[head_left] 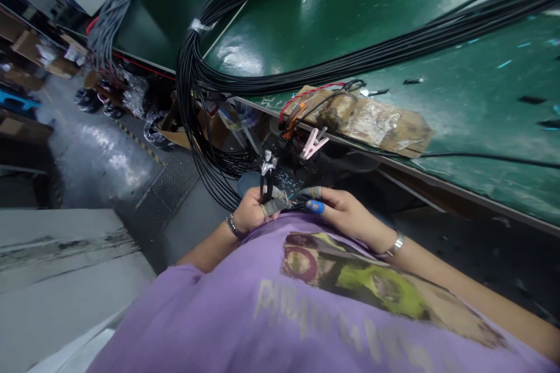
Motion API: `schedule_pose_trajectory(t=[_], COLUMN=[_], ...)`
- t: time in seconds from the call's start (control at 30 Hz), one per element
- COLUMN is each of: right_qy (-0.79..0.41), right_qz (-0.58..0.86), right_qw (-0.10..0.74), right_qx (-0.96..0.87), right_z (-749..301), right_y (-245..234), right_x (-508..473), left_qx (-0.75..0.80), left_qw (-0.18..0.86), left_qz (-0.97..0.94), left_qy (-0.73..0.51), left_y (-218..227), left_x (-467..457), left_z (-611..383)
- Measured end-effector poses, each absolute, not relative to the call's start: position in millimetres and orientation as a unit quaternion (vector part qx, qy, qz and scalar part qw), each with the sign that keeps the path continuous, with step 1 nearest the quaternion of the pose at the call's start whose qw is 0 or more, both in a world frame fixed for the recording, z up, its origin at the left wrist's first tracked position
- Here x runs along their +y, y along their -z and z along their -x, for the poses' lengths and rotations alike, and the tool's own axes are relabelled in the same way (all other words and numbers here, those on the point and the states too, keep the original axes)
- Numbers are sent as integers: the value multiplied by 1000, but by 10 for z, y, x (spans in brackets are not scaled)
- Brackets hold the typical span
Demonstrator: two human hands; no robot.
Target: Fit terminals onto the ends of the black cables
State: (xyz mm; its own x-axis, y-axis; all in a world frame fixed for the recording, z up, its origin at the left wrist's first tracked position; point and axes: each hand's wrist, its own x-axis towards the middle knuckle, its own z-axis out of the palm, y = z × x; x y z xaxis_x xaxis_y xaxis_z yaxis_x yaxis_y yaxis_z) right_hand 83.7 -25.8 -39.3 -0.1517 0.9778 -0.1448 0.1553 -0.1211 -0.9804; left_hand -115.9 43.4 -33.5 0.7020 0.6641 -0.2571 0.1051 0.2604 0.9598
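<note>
My left hand (251, 210) is closed around the ends of a few black cables (266, 183) that stick up from the fist, their tips wrapped in silvery foil. My right hand (345, 213) pinches the thin coloured wires (289, 199) that fan out of a cable end between the two hands. Its fingertips wear grey and blue finger covers. Both hands sit close together just above my purple shirt. A thick bundle of black cables (192, 99) loops down from the green bench to my left hand.
The green workbench (394, 17) runs across the top right, with long black cables lying on it. A taped cardboard pad (376, 122), red and black leads and a pink clip (314, 144) sit at its edge. Grey cables, boxes and a concrete floor lie to the left.
</note>
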Motion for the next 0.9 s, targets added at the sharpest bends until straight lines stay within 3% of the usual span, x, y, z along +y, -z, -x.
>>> schedule_pose_trajectory(t=[0.13, 0.27, 0.43, 0.9], right_qy=[-661, -716, -729, -693], right_qz=[511, 488, 496, 489], right_qw=[374, 374, 332, 411], right_qx=[-404, -332, -337, -334], right_z=[-751, -635, -578, -612], right_y=[233, 251, 364, 356], right_x=[-225, -187, -166, -186], left_qx=[327, 311, 303, 317], left_qw=[718, 724, 732, 725], left_qz=[-589, -594, -593, -597], left_qy=[-175, -161, -141, -137], left_y=[371, 370, 364, 383], left_x=[416, 393, 406, 432], left_z=[1148, 1131, 1131, 1118])
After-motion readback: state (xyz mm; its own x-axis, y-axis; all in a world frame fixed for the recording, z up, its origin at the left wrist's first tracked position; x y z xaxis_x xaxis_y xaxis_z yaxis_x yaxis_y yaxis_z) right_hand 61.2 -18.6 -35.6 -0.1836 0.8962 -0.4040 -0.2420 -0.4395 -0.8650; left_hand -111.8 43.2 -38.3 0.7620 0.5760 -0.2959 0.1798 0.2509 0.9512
